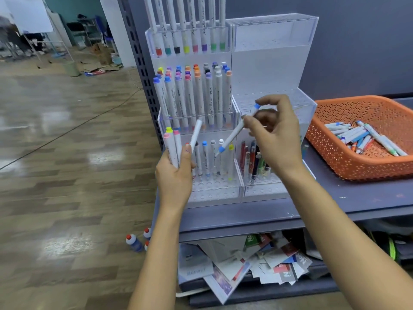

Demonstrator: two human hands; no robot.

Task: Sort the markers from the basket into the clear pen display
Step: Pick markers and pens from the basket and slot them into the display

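Note:
A tiered clear pen display stands on the grey shelf, its left tiers filled with white markers with coloured caps. My left hand grips a bunch of white markers upright in front of the lowest left tier. My right hand pinches a white marker with blue ends, tilted, its lower end over the lowest tier. To the right sits an orange perforated basket that holds several loose markers.
Several pens stand in the display's lower right compartment; its upper right tiers hold nothing. Papers and booklets fill the shelf below. Small bottles stand on the wooden floor at the left. A perforated upright edges the shelf unit.

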